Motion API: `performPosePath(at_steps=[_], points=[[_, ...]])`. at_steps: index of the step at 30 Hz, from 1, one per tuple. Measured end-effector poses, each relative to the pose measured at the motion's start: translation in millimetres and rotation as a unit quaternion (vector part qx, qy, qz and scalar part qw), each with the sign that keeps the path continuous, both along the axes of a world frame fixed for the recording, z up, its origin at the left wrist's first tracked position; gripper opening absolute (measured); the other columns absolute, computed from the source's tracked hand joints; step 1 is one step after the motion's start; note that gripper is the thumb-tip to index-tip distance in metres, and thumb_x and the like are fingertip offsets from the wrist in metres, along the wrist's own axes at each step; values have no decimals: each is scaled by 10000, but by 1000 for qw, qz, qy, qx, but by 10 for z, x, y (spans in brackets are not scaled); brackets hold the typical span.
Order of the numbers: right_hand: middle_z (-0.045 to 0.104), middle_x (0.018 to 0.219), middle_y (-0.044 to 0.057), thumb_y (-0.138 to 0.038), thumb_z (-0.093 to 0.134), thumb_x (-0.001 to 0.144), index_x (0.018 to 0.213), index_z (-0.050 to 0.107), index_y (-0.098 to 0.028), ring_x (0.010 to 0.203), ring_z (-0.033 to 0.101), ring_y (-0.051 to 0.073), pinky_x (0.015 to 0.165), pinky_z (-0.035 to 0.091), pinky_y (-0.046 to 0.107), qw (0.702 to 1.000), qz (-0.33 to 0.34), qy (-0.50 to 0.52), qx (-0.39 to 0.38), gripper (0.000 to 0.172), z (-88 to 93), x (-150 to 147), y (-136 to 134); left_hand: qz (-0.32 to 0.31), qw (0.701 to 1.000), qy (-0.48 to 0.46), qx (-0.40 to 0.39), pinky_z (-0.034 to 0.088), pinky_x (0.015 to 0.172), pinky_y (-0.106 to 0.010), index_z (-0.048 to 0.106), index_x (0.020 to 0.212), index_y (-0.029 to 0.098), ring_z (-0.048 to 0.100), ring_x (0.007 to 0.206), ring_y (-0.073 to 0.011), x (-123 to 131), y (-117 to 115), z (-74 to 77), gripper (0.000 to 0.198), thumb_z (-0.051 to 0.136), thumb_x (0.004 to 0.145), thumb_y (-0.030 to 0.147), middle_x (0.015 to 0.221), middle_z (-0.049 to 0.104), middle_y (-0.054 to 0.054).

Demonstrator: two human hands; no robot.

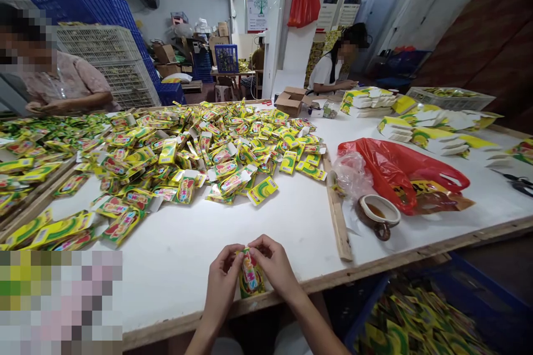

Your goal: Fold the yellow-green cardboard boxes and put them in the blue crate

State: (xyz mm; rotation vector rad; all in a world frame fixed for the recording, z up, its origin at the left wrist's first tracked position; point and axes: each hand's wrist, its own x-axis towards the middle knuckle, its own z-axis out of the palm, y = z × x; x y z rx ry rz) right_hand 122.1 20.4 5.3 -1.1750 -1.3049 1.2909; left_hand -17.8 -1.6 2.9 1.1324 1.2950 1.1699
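Note:
A small printed carton [251, 277], yellow and green with pink and white lettering, stands at the front edge of the white table [187, 258]. My left hand [225, 269] pinches its top left corner between thumb and fingers. On the other side, my right hand [272, 263] pinches the top right corner. Both thumbs meet near the upper end, which hides whether the flap there is folded in. Beyond my hands lies a large heap of similar small cartons [225, 158], many with white end flaps sticking out.
Right of a wooden strip [339, 222] stand a brown cup [378, 215] with liquid and a red plastic bag [400, 172]. Flat carton stacks [437, 138] lie farther back. A blue crate [478, 299] of packets sits below the edge. Co-workers sit left [62, 77] and behind [335, 64].

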Motion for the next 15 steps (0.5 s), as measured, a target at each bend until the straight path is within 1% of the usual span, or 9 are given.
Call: performPosePath(at_steps=[3,7,10,13,15], points=[[647,728,10,-341,630,790,805,639,-173,677,601,159,630,482,260,1000,6,12,-2,169,2,12,-10,-3,1000,-1,8,504,722,-291,628,916,165,634,809,-197,14,14,24,253,601,792,384,885,690,-54],[666,772,24,-379,622,804,836,629,-176,697,622,171,637,495,269,1000,11,5,-4,206,-21,19,-53,-8,1000,6,7,501,693,-290,620,894,162,628,772,-194,23,50,29,242,589,800,383,800,673,-42],[670,801,27,-372,610,814,882,616,-184,728,631,181,659,501,277,1000,18,-4,-4,200,-35,-28,-67,-13,1000,9,3,499,683,-291,616,893,161,624,753,-190,46,48,25,242,581,805,384,804,672,-45],[673,842,43,-364,581,828,913,607,-189,784,638,202,712,504,298,1000,10,-12,5,197,48,1,-82,-24,1000,16,13,497,724,-299,611,950,168,627,807,-191,61,40,45,255,550,827,383,879,672,-59],[678,880,56,-384,548,836,904,613,-198,828,637,220,754,499,316,998,-18,-53,20,208,168,210,-136,-23,998,40,32,492,755,-309,589,1044,182,626,839,-189,10,96,71,292,533,839,382,939,659,-65]])
